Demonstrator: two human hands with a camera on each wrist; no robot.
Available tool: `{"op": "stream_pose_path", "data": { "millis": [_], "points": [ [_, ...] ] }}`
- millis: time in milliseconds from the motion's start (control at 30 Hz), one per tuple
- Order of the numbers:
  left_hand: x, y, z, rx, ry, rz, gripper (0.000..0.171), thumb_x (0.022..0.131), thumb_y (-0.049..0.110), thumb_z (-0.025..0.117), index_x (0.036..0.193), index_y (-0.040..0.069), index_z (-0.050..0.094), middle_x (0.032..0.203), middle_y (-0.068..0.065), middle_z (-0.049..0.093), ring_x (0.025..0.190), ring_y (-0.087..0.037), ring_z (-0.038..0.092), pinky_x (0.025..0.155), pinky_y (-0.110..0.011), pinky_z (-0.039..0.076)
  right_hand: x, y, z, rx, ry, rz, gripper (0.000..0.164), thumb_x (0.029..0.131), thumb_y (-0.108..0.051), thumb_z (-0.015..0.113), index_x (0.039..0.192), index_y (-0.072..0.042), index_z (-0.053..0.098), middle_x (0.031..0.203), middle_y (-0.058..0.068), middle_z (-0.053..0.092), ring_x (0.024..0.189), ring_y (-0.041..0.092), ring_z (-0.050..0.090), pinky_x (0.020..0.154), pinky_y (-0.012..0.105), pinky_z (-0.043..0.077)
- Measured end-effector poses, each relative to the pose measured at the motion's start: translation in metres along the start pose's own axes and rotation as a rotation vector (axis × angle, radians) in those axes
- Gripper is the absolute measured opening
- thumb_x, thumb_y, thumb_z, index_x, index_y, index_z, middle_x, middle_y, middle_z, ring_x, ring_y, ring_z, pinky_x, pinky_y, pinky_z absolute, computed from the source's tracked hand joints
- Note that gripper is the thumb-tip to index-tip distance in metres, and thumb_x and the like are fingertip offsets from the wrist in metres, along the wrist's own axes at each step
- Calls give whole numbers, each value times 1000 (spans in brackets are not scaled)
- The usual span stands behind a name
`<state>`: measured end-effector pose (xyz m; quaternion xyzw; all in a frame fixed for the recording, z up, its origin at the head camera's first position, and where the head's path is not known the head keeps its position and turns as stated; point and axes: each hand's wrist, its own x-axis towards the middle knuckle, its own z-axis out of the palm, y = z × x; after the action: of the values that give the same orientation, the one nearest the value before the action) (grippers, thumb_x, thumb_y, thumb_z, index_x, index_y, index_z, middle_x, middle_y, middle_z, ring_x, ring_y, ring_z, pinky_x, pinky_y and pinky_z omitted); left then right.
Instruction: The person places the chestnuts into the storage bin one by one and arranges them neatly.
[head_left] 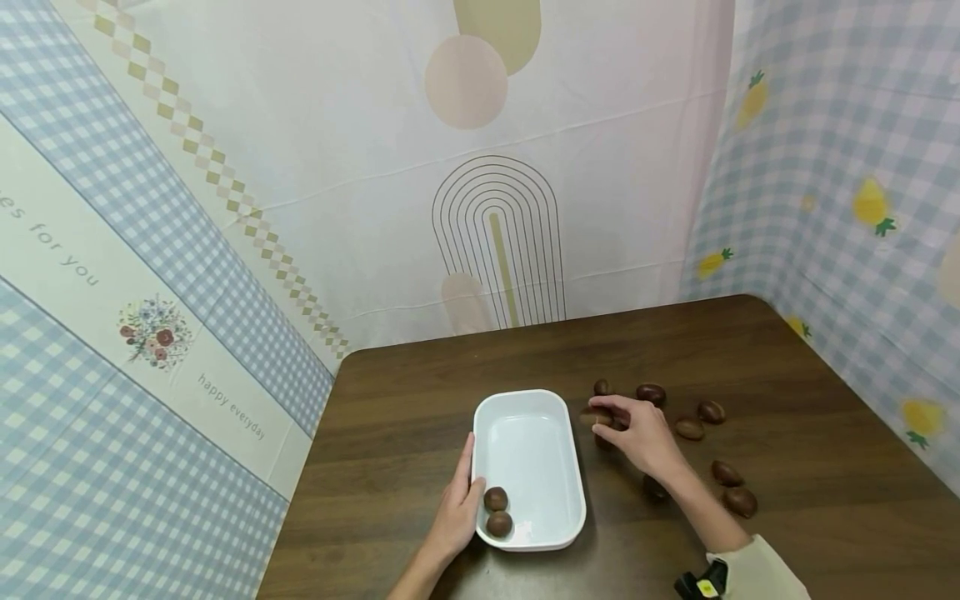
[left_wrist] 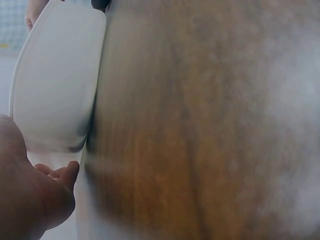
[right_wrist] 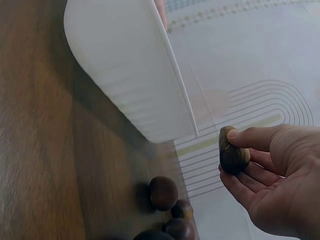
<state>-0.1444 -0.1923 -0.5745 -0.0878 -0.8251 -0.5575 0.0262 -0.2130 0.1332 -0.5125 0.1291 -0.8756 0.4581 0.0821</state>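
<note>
A white rectangular dish (head_left: 529, 467) with rounded corners stands on the table. Two brown chestnuts (head_left: 498, 523) lie inside it, at its near left corner. My left hand (head_left: 456, 507) grips the dish's left side, thumb at the rim and fingers along the outer wall. Just right of the dish, my right hand (head_left: 645, 437) pinches a chestnut (right_wrist: 234, 152) between thumb and fingers, raised above the table. Another chestnut (right_wrist: 163, 193) lies below that hand, with others close by.
More chestnuts (head_left: 690, 428) are scattered over the right part of the brown wooden table (head_left: 405, 392). Patterned cloth (head_left: 360, 167) hangs behind the table, and checked cloth (head_left: 847, 275) hangs along its right side.
</note>
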Motion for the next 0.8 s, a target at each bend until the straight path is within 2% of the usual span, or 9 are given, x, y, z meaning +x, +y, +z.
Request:
{"op": "stream_pose_path", "data": {
  "millis": [233,367,533,800],
  "points": [
    [0,1,0,-5,-1,-11,72,108,2,51,172,18,21,174,-7,27,157,-27,27,118,-16,19,8,-11,14,28,13,-26,35,91,-3,83,125,-3,76,117,15,77,99,32,75,78,40,60],
    [-1,2,0,-3,0,-14,73,108,3,51,172,21,22,174,-6,27,157,-26,27,118,-18,19,12,-15,24,39,22,-30,37,90,-3,83,126,-3,76,117,16,77,100,32,75,81,45,61],
    [-1,2,0,1,0,-16,72,108,3,51,172,19,22,173,-5,28,156,-26,28,118,-18,20,16,-21,38,50,13,-16,39,90,-4,84,129,-3,75,120,17,76,108,33,73,88,51,59],
    [0,4,0,3,-4,-33,72,109,4,51,172,20,21,173,-5,28,156,-26,29,119,-22,21,19,-34,60,91,-4,-5,39,88,0,85,126,-2,77,121,15,77,107,31,73,88,47,59]
  ]
}}
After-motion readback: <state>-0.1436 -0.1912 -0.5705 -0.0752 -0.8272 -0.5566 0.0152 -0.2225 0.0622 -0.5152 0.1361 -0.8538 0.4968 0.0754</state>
